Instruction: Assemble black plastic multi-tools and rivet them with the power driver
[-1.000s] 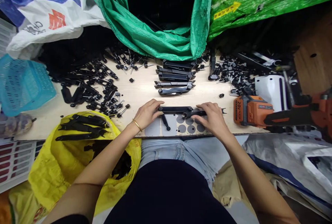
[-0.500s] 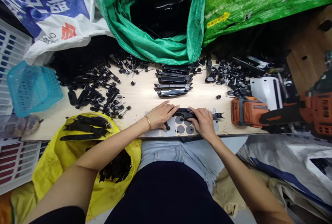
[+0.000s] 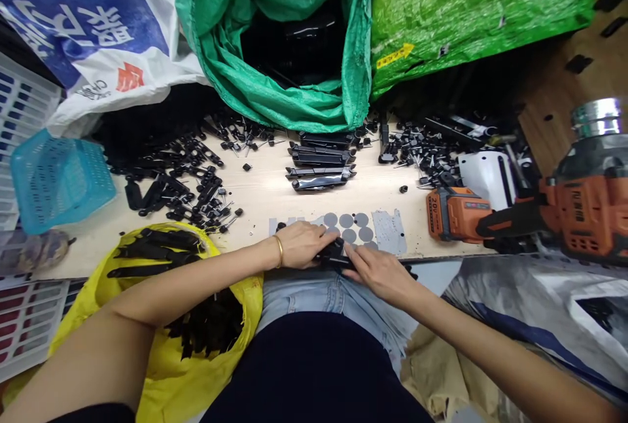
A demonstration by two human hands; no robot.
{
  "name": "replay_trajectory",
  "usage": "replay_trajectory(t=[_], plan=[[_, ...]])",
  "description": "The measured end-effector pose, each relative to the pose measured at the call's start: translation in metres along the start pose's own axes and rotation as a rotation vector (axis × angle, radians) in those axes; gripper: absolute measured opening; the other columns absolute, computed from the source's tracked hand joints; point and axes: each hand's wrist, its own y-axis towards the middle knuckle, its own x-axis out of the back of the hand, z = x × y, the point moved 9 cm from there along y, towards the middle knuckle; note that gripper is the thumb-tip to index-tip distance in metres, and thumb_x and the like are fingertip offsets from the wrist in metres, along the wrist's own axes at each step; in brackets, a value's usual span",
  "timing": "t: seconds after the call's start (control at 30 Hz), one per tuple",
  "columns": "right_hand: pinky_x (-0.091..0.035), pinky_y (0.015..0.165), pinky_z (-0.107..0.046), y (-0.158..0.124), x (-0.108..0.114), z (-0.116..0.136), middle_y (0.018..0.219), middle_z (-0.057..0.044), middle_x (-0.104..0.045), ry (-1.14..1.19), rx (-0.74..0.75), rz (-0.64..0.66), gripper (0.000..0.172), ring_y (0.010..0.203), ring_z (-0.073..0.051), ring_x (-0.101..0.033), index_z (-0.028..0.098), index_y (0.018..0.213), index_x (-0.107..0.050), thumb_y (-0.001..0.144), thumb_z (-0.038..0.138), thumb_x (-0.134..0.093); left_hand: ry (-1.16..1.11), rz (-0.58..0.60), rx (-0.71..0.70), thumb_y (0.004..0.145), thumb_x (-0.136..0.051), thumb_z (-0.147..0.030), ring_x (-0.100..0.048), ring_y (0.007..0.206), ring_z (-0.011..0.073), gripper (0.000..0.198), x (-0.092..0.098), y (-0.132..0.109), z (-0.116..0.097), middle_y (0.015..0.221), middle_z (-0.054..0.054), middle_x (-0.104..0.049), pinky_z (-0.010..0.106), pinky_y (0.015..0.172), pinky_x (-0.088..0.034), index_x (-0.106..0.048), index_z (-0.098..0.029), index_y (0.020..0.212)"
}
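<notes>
A black plastic part (image 3: 334, 254) is held by both of my hands at the front edge of the table, above my lap. My left hand (image 3: 300, 244), with a gold bangle at the wrist, grips its left side. Closed on its right side is my right hand (image 3: 380, 272), and a dark end pokes out beyond that hand. My fingers hide much of the part. Just behind lie grey round discs (image 3: 346, 220) on the table. Farther back, several long black plastic pieces (image 3: 321, 168) rest in a stacked row.
Small black parts with metal pins lie heaped left (image 3: 206, 194) and right (image 3: 417, 148). An orange cordless drill (image 3: 569, 214) is at the right. A green sack (image 3: 314, 106) stands behind, a yellow bag (image 3: 230, 246) of black pieces front left, and a blue basket (image 3: 63, 181) far left.
Both hands have drawn the black part toward my body, from over the grey discs to the table's front edge. The discs now show more fully. The view has shifted slightly.
</notes>
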Motion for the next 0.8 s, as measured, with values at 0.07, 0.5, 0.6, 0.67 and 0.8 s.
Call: replay_trajectory(t=[0.07,0.5,0.6,0.67,0.8], plan=[[-0.029,0.047,-0.027,-0.003,0.007,0.004,0.067,-0.006,-0.06,0.023,-0.053,0.056,0.04,0.055,-0.016,-0.055,0.012,0.09,-0.059,0.094,0.044,-0.035,0.009,0.029,-0.021,0.079,-0.058,-0.036,-0.063,0.076,0.023,0.069,0.002,-0.01,-0.005,0.092,0.009,-0.063,0.031,0.065,-0.047,-0.031,-0.014,0.138],[-0.021,0.039,-0.019,-0.001,0.038,0.019,0.042,0.008,-0.029,1.417,-0.291,0.13,0.051,0.036,-0.004,-0.028,0.018,0.057,-0.041,0.087,0.06,-0.039,-1.524,-0.559,0.081,0.075,-0.064,-0.048,-0.05,0.064,0.0115,0.049,0.037,-0.057,-0.057,0.078,0.001,-0.053,0.022,0.058,-0.043,-0.05,-0.019,0.113],[-0.026,0.038,-0.02,0.009,0.046,0.016,0.039,0.006,-0.037,1.572,-0.325,-0.063,0.054,0.034,-0.006,-0.034,0.019,0.059,-0.045,0.087,0.063,-0.034,-1.565,-0.794,0.073,0.077,-0.059,-0.056,-0.055,0.08,0.0174,0.054,0.053,-0.055,-0.051,0.09,0.005,-0.054,0.029,0.07,-0.048,-0.049,-0.02,0.116],[-0.036,0.046,-0.023,0.015,0.051,0.004,0.048,0.003,-0.046,1.536,-0.391,-0.293,0.054,0.043,-0.01,-0.045,0.02,0.065,-0.048,0.085,0.068,-0.033,-1.394,-0.949,0.037,0.075,-0.06,-0.06,-0.054,0.1,0.0242,0.059,0.071,-0.054,-0.045,0.106,0.009,-0.053,0.037,0.085,-0.048,-0.049,-0.022,0.119],[-0.048,0.076,-0.037,0.021,0.035,-0.014,0.094,-0.009,-0.059,1.242,-0.625,-0.629,0.056,0.089,-0.021,-0.059,0.023,0.107,-0.048,0.093,0.05,0.0,-0.956,-0.954,0.025,0.08,-0.051,-0.06,-0.042,0.126,0.0319,0.066,0.083,-0.038,-0.047,0.125,0.015,-0.051,0.054,0.106,-0.031,-0.038,-0.019,0.131]])
